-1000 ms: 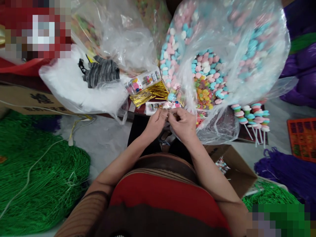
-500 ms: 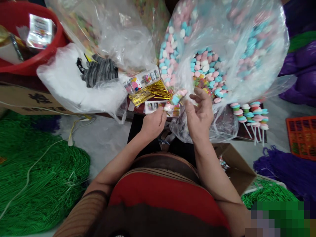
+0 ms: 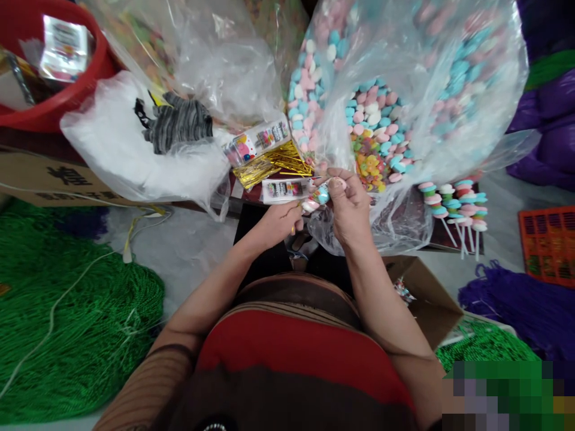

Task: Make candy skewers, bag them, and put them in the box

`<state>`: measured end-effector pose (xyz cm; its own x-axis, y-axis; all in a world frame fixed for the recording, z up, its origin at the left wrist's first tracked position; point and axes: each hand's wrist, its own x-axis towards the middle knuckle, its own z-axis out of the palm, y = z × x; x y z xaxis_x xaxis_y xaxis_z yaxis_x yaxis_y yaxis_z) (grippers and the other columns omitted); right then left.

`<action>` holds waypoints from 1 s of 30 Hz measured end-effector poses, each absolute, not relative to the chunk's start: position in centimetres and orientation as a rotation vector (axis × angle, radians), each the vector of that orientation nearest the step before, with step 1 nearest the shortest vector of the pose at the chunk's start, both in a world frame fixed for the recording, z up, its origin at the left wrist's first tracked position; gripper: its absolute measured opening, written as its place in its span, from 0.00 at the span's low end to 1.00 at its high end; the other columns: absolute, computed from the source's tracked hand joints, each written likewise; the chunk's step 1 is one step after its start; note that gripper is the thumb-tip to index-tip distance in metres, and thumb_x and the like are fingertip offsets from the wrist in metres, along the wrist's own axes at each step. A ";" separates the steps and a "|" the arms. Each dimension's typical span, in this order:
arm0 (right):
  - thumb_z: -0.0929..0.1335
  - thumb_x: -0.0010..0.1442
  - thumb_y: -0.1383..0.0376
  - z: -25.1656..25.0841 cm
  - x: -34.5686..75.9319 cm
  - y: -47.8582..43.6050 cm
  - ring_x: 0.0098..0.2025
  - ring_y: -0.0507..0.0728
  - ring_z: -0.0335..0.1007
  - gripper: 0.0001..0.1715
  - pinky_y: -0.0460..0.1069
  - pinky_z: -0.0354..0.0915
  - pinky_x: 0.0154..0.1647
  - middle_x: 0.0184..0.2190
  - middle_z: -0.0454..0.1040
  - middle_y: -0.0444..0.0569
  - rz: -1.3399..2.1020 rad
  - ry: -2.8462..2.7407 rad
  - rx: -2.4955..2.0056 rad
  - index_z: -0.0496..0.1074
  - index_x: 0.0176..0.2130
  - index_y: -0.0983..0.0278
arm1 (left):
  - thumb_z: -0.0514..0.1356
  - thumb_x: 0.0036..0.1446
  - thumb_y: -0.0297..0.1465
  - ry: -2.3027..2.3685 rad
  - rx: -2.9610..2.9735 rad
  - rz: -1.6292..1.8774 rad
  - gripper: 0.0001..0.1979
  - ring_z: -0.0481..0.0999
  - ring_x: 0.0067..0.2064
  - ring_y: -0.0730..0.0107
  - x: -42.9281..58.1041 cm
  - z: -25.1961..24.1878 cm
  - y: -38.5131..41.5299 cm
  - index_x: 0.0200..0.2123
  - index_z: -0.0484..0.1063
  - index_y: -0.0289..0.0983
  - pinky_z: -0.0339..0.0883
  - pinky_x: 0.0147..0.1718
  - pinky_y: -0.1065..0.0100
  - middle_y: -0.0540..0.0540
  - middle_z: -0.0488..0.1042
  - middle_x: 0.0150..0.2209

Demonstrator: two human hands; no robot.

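The left hand (image 3: 284,222) is pinching the near end of a wrapped candy stick (image 3: 320,196) between thumb and fingers, and the right hand (image 3: 353,206) is grasping its far end, the thumb pressing along the top. The candy stick is lying slantwise between the two grips, just beyond the left fingertips and running up under the right thumb, so its pink and blue middle is showing in the gap. The fingers are covering both ends, so the wrapping there seems gathered, but I cannot be sure.

Taking the gold ties (image 3: 256,172) as the landmark, the candy stick is sitting to their right and nearer the body. A printed packet (image 3: 285,189) is lying just on the near side of the ties, and another packet (image 3: 258,140) is resting along their far side. A grey striped glove (image 3: 182,127) is lying to the left of the ties on a white bag (image 3: 103,131). To their right, a clear bag (image 3: 335,134) is holding pink, blue and white candies (image 3: 371,111) with gummy rings (image 3: 371,164). Well to the right of the ties, several candy skewers (image 3: 453,203) are sticking out over the table edge.
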<state>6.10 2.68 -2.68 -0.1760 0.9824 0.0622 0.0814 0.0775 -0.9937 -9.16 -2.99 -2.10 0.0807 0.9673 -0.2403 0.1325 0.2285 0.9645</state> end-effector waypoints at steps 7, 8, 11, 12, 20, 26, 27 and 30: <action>0.64 0.63 0.37 -2.8 5.9 2.5 0.48 0.62 0.81 0.30 0.54 0.77 0.39 0.44 0.80 0.51 1.220 -1.438 -1.145 0.69 0.51 0.54 | 0.60 0.63 0.42 1.180 0.864 0.960 0.15 0.62 0.20 0.78 -8.5 -2.5 -3.3 0.29 0.69 0.37 0.52 0.19 0.75 0.52 0.69 0.21; 0.64 0.63 0.37 -2.7 5.9 2.4 0.49 0.62 0.81 0.29 0.55 0.77 0.39 0.44 0.80 0.51 1.226 -1.432 -1.130 0.69 0.51 0.54 | 0.60 0.63 0.42 1.182 0.865 0.980 0.15 0.61 0.20 0.78 -8.5 -2.7 -3.3 0.29 0.69 0.37 0.52 0.20 0.75 0.52 0.67 0.21; 0.68 0.63 0.40 -2.6 5.7 2.3 0.51 0.62 0.80 0.25 0.55 0.78 0.41 0.43 0.81 0.50 1.267 -1.383 -1.040 0.70 0.49 0.54 | 0.59 0.64 0.41 1.226 0.929 1.061 0.14 0.60 0.24 0.77 -8.3 -3.3 -3.4 0.31 0.70 0.37 0.53 0.24 0.74 0.53 0.65 0.23; 0.69 0.62 0.41 -2.6 5.7 2.3 0.51 0.62 0.80 0.24 0.55 0.78 0.42 0.42 0.81 0.49 1.281 -1.362 -1.005 0.70 0.48 0.54 | 0.58 0.64 0.40 1.248 0.970 1.088 0.13 0.60 0.26 0.76 -8.3 -3.5 -3.4 0.32 0.70 0.38 0.54 0.25 0.74 0.53 0.65 0.24; 0.70 0.62 0.43 -2.9 5.6 2.5 0.52 0.60 0.80 0.23 0.54 0.78 0.45 0.43 0.82 0.47 1.369 -1.285 -0.909 0.71 0.49 0.53 | 0.56 0.64 0.37 1.547 1.310 1.189 0.16 0.58 0.29 0.75 -7.7 -3.6 -3.7 0.25 0.58 0.39 0.55 0.31 0.70 0.55 0.60 0.23; 0.72 0.61 0.46 -3.2 6.0 2.7 0.52 0.59 0.78 0.25 0.54 0.78 0.47 0.51 0.79 0.46 1.345 -1.305 -0.917 0.70 0.55 0.49 | 0.54 0.64 0.38 1.454 1.111 1.188 0.15 0.59 0.26 0.75 -7.8 -3.7 -3.5 0.25 0.60 0.40 0.54 0.28 0.70 0.54 0.61 0.22; 0.72 0.61 0.47 -3.2 6.2 2.8 0.50 0.59 0.78 0.25 0.54 0.78 0.46 0.51 0.79 0.46 1.337 -1.315 -0.930 0.70 0.55 0.49 | 0.53 0.63 0.37 1.441 1.078 1.151 0.15 0.60 0.25 0.75 -7.9 -3.6 -3.5 0.25 0.61 0.39 0.54 0.27 0.70 0.54 0.62 0.22; 0.72 0.62 0.47 -3.4 6.5 3.1 0.48 0.59 0.78 0.24 0.54 0.78 0.43 0.48 0.79 0.47 1.305 -1.331 -0.953 0.71 0.55 0.49 | 0.53 0.61 0.33 1.377 0.990 1.077 0.13 0.60 0.23 0.77 -8.0 -3.3 -3.6 0.24 0.62 0.38 0.53 0.24 0.72 0.54 0.64 0.21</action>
<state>6.48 3.11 -3.38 -0.1883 0.9741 0.1253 -0.1064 0.1066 -0.9886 -7.98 -3.57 -3.25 -0.0786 0.9666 -0.2441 -0.0041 0.2446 0.9696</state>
